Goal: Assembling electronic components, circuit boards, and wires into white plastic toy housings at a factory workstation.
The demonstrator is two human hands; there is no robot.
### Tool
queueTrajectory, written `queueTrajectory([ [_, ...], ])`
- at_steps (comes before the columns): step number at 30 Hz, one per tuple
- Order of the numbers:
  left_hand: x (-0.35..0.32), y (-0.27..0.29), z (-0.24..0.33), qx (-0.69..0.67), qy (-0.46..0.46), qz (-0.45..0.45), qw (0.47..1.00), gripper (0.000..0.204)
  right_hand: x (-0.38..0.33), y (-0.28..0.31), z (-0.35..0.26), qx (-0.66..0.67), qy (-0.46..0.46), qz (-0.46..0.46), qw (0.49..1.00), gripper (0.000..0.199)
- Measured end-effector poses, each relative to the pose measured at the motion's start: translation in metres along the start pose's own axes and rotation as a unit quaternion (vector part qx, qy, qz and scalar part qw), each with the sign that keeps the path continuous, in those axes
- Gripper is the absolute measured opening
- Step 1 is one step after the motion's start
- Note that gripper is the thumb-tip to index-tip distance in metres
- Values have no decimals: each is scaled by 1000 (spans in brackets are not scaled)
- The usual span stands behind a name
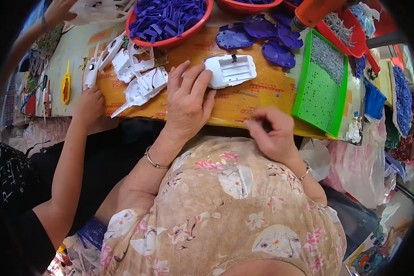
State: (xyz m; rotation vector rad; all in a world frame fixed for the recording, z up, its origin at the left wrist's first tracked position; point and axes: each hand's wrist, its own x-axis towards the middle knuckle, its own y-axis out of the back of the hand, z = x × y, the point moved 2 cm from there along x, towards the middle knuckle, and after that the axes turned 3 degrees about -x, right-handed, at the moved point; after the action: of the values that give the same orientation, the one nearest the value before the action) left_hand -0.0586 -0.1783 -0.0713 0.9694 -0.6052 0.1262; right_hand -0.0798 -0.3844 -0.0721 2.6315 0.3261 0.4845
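Observation:
My left hand (188, 101) rests on the table with its fingers over the left end of a white plastic casing (216, 76), holding it. The casing lies lengthwise, a rectangular recess facing up and a small black piece at its far edge. Close to the table's front edge, my right hand (273, 131) is closed, fingers curled toward the thumb; whatever it may hold is hidden. A thin metallic piece (248, 93) lies between that hand and the casing. Left of my left hand are white plastic shells (145, 87), some with thin wires.
A green tray (302, 87) of small screws stands at right, below an orange power tool (313, 16). Purple plates (278, 53) lie behind the casing. A red basin (170, 43) holds purple parts. Another person's hand (89, 103) is at left, near a yellow-handled tool (66, 87).

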Motion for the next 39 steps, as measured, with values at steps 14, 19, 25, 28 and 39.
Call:
queueTrajectory([
  [14, -3, 68, 11, -37, -32, 49, 998, 47, 51, 12, -21, -179, 47, -46, 982, 50],
  [19, -11, 136, -13, -129, 153, 332, 922, 47, 32, 19, -41, -7, 32, -16, 999, 40],
  [25, -32, 105, -5, -59, 101, 247, 962, 23, 58, -23, -35, -55, 139, 31, 988, 38],
  [28, -51, 96, -3, -58, 125, 182, 974, 19, 27, -20, -30, -61, 143, 45, 987, 39],
  [39, -53, 46, 11, -212, 82, -37, 973, 22, -8, -8, -9, -63, 76, 79, 992, 39],
])
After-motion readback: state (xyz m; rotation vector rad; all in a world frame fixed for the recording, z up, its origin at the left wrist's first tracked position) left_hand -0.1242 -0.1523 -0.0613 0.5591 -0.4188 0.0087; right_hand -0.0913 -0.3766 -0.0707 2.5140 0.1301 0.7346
